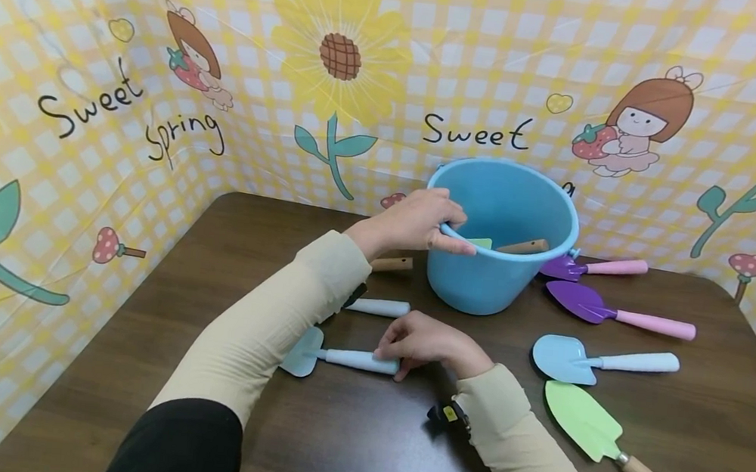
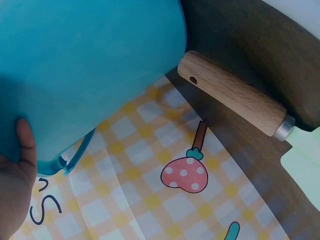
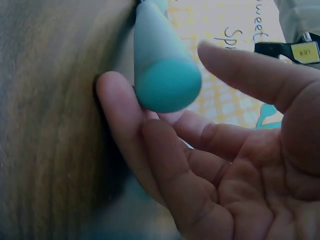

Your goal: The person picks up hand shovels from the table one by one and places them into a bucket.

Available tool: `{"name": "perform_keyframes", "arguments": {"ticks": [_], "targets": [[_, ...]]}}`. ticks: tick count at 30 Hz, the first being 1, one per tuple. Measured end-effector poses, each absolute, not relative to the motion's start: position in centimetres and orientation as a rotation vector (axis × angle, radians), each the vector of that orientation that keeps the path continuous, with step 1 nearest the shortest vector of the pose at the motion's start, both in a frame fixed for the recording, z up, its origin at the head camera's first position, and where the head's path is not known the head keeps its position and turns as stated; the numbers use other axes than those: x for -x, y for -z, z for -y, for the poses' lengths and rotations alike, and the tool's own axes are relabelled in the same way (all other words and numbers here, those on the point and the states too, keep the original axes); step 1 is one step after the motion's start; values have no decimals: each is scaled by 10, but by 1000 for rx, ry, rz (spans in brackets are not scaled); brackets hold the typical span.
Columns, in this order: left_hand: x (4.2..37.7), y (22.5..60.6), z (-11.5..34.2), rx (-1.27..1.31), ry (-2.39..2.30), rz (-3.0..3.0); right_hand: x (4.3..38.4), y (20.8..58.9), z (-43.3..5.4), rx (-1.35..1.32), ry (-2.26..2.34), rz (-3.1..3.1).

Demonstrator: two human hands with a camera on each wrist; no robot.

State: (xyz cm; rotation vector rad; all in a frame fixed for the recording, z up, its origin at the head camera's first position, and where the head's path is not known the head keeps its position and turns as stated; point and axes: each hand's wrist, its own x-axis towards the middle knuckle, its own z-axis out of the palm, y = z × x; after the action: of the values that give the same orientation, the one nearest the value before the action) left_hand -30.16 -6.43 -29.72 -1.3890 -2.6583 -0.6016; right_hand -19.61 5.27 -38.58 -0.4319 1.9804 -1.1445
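The left hand [image 1: 417, 221] is gripping the near-left rim of the round sky-blue plastic bucket [image 1: 476, 285], and the right hand [image 1: 434, 344] is holding its thumb wide of the handle of the pale-blue, smooth-handled trowel [image 1: 361, 360], its other fingers resting close around the handle's end. The trowel is lying on the dark brown wooden table [image 1: 330, 444], in front of the bucket. With the thumb standing clear, the smooth handle is risking a roll or slip if lifted now; a hard pull on one side of the rim is risking a tipped bucket. The cream left sleeve [image 1: 259, 331] is hiding part of the trowel's blade and most of whatever is joining the second pale-blue handle [image 1: 379, 307], while the bucket's wall is cutting off a brown wooden handle [image 1: 523, 246] and a light-green piece [image 1: 482, 242] inside. The right wrist view is looking dim, so whether any fingertip is bearing weight is perhaps staying uncertain
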Motion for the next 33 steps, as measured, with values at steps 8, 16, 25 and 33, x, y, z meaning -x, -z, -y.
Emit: {"name": "perform_keyframes", "arguments": {"ticks": [8,16,25,33], "targets": [[301,298,65,1392,601,2649,195,387,-46,462,1079,-2000],[301,298,65,1394,609,2654,196,386,-45,453,1060,-1973],[301,298,64,1390,600,2666,195,386,-42,423,1078,-1933],[300,297,64,1390,612,2664,195,384,-35,446,1066,-1932]]}}
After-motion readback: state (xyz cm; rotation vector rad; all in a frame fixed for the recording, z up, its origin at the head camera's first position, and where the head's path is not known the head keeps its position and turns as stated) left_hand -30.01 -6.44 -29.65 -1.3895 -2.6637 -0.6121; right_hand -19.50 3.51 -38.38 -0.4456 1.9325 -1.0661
